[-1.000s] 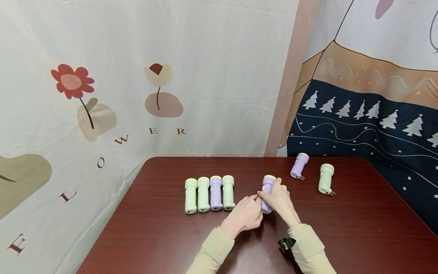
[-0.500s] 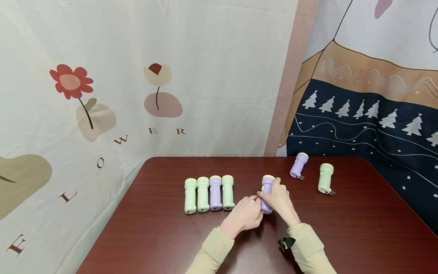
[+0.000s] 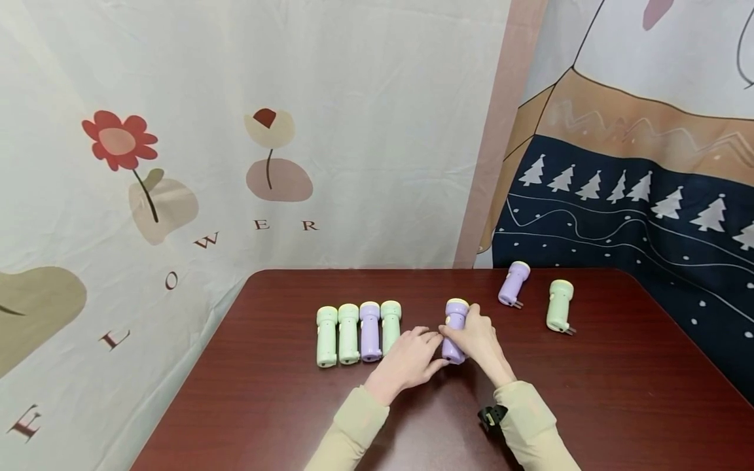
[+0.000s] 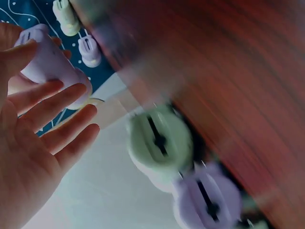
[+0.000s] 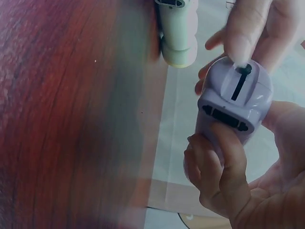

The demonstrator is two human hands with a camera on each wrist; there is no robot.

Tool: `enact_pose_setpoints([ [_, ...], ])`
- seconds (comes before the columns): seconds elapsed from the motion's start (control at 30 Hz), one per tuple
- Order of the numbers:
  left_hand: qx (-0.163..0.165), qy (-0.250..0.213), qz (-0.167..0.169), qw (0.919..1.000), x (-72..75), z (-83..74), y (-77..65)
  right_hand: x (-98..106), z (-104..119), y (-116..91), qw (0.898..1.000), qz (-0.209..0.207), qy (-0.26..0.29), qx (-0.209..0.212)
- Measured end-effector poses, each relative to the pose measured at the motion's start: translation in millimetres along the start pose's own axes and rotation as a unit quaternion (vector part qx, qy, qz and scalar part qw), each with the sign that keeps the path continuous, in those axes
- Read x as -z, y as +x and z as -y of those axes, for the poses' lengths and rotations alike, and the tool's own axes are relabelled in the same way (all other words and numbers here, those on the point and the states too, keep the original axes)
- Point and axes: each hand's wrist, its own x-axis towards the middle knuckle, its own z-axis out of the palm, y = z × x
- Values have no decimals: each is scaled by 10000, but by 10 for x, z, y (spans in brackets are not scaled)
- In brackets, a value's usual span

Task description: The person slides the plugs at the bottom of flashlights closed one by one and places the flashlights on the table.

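My right hand (image 3: 482,341) grips a purple flashlight (image 3: 455,319) around its barrel, the yellow-rimmed head pointing away from me. In the right wrist view, the flashlight's base (image 5: 240,90) shows a dark slot, with no prongs standing out. My left hand (image 3: 408,361) is beside it, fingers straight and spread, the thumb at or close to the base; whether it touches cannot be told. To the left lie a green flashlight (image 3: 326,337), a second green flashlight (image 3: 349,335), a purple flashlight (image 3: 370,332) and a green flashlight (image 3: 391,324) in a row; my left hand covers the last one's lower end.
Toward the back right lie another purple flashlight (image 3: 514,284) and another green flashlight (image 3: 559,306), apart from each other, both with metal prongs sticking out. The dark red table (image 3: 265,405) meets a printed cloth backdrop (image 3: 377,131) at its back edge.
My left hand has uncurled from the flashlight's base and shifted left, fingers now extended. The right hand keeps its grip, and the flashlight has moved slightly left.
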Motion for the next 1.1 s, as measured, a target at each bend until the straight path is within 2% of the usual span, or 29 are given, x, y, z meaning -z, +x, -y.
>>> enact_pose_setpoints([
  [0.13, -32, -85, 156, 9998, -7, 128, -70, 10, -6, 16, 10000, 51, 28, -33],
  [0.4, 554, -146, 761, 9954, -30, 412, -208, -4, -31, 42, 9998, 170, 100, -69],
  [0.5, 624, -165, 815, 9946, -43, 476, -252, -35, -22, 61, 9999, 152, 53, -32],
  [0.77, 695, -213, 912, 9932, -48, 514, -303, -185, 116, 170, 9996, 179, -63, 212],
  [1.1, 672, -210, 888, 9936, -55, 528, -319, -487, 293, 281, 9973, 517, -256, 452],
])
